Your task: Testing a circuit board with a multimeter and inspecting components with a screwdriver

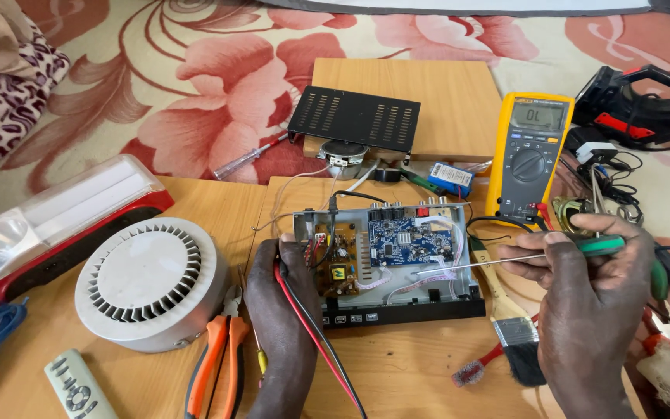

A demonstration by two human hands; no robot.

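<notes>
Mid-repair on opened box (385, 264): left hand (281, 291) clamped on box edge w/ leads (312, 326), right hand (591, 271) gripping screwdriver (505, 260) aimed at blue board (411, 239); next likely needs steady tip placement.

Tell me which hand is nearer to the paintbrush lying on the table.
Right. The right hand, holding a green-handled screwdriver, sits directly above the paintbrush. The left hand rests at the far side of the opened box, holding the probe leads.

An opened black set-top box (385, 271), blue circuit board exposed, lies flat; a green-handled screwdriver (505, 258) points into it.
</notes>
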